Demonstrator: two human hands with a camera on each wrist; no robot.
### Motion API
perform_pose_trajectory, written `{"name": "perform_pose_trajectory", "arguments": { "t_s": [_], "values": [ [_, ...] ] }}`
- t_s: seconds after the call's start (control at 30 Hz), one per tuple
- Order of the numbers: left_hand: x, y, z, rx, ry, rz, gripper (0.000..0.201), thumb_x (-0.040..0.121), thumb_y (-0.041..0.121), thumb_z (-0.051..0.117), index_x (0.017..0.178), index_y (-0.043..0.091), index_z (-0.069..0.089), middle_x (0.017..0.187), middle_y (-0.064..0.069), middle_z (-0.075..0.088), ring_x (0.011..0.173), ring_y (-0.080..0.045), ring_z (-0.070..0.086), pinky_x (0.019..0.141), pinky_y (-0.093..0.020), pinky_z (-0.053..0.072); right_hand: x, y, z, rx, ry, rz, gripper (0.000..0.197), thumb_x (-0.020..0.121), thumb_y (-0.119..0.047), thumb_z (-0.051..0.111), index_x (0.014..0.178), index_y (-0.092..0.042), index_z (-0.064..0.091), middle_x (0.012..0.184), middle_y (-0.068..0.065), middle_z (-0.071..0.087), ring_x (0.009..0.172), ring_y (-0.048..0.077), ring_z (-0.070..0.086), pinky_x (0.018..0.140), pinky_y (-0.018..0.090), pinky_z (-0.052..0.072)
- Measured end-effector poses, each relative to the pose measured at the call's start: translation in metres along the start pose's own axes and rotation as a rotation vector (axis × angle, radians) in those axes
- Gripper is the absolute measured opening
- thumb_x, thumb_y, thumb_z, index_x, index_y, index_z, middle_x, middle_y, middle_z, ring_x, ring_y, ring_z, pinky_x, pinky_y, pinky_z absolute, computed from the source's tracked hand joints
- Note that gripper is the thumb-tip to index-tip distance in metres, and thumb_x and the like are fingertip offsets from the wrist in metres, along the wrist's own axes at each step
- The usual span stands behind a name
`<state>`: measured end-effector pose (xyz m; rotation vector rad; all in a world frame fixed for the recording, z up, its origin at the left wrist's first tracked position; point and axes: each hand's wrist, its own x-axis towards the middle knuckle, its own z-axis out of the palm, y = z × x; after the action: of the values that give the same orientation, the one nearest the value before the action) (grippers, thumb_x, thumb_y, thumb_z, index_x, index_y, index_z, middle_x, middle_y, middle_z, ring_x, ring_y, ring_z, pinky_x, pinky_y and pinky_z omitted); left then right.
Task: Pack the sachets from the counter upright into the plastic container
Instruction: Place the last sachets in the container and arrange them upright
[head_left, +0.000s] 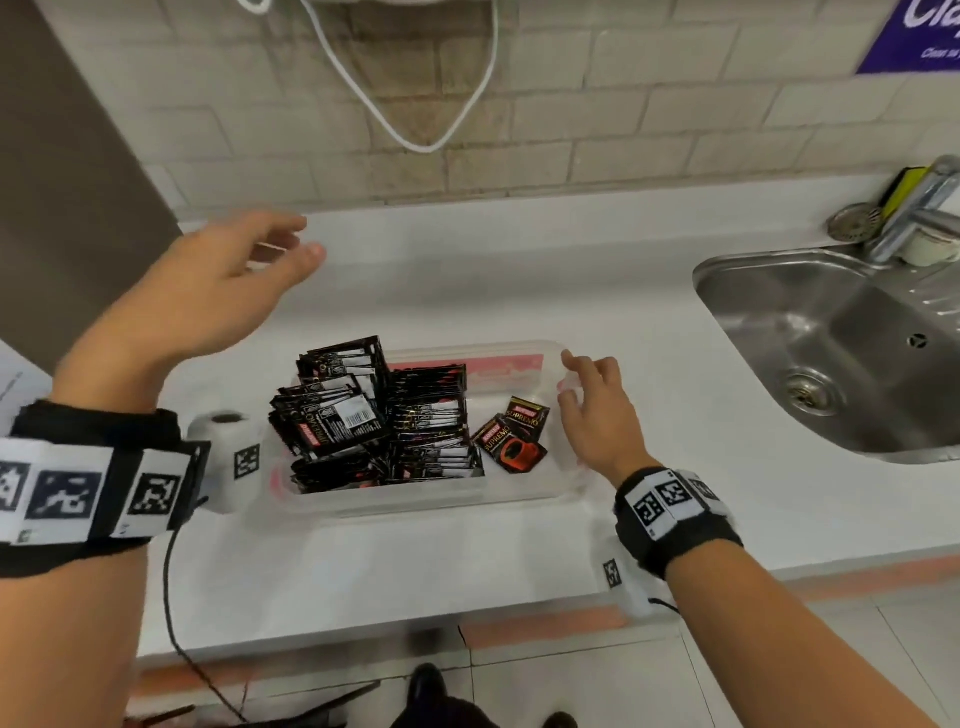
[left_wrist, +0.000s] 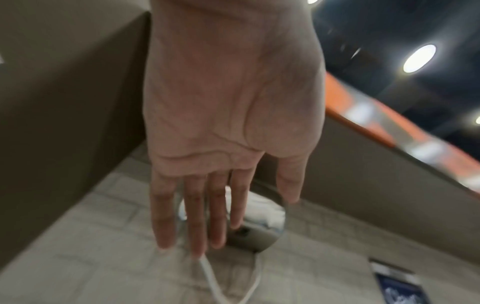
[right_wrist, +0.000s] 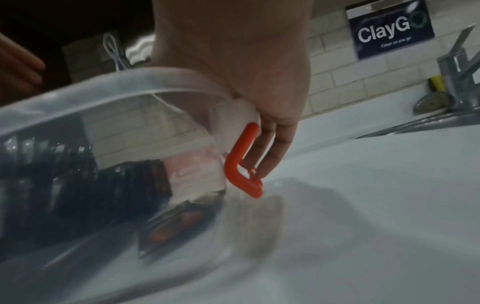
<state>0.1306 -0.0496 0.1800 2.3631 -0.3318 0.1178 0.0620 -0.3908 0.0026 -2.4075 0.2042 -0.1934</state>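
Observation:
A clear plastic container (head_left: 431, 501) stands on the white counter (head_left: 519, 270). Black sachets (head_left: 363, 415) stand packed in rows in its left and middle part. A few more sachets (head_left: 514, 436) lie flat in its right end. My left hand (head_left: 304, 239) hovers open above the counter, up and to the left of the container, holding nothing; the left wrist view shows its fingers (left_wrist: 197, 226) straight. My right hand (head_left: 569, 379) rests at the container's right end wall, with straight fingers (right_wrist: 270, 156) hanging down beside a red latch (right_wrist: 241, 162) under the rim (right_wrist: 103, 90).
A steel sink (head_left: 831, 332) with a tap (head_left: 914, 213) lies to the right. A white cord loop (head_left: 415, 124) hangs on the tiled wall behind. A brown panel (head_left: 62, 208) stands at the left. The counter's front edge runs just below the container.

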Motion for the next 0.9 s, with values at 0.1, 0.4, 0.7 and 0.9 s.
{"name": "perform_pose_trajectory", "arguments": {
  "t_s": [0.1,0.4,0.7,0.9],
  "values": [
    [-0.005,0.062,0.024,0.07,-0.202,0.156,0.039,0.095,0.046,0.058,0.131,0.032,0.06,0.112,0.019,0.066,0.098,0.01,0.06,0.084,-0.019,0.045,0.0,0.0,0.004,0.064,0.044,0.006,0.042,0.105,-0.016,0.037,0.147,-0.014,0.045,0.135,0.011,0.042,0.105,0.028,0.058,0.086,0.036,0.049],
    [0.016,0.106,0.205,0.68,-0.878,-0.009,0.047,0.093,0.001,0.056,0.14,0.0,0.048,0.108,-0.008,0.061,0.093,-0.024,0.064,0.074,-0.029,0.054,-0.004,0.005,0.003,0.081,0.053,-0.011,0.046,0.105,-0.015,0.034,0.15,-0.018,0.044,0.136,0.009,0.044,0.102,0.028,0.059,0.083,0.041,0.052],
    [0.033,0.068,0.263,1.021,-1.033,-0.055,0.024,0.083,0.018,0.079,0.07,0.015,0.06,0.081,0.002,0.059,0.091,-0.021,0.058,0.078,-0.031,0.047,-0.006,0.003,0.003,0.055,0.031,0.019,0.047,0.106,-0.019,0.033,0.151,-0.024,0.041,0.141,0.006,0.04,0.098,0.03,0.06,0.077,0.039,0.051],
    [0.033,0.067,0.27,1.112,-0.996,0.057,0.037,0.076,0.032,0.085,0.103,0.011,0.073,0.1,-0.005,0.07,0.095,-0.025,0.068,0.091,-0.038,0.056,-0.007,0.001,0.001,0.056,0.014,0.034,0.047,0.106,-0.02,0.033,0.152,-0.024,0.04,0.142,0.007,0.039,0.096,0.032,0.061,0.076,0.043,0.053]
  ]
}}
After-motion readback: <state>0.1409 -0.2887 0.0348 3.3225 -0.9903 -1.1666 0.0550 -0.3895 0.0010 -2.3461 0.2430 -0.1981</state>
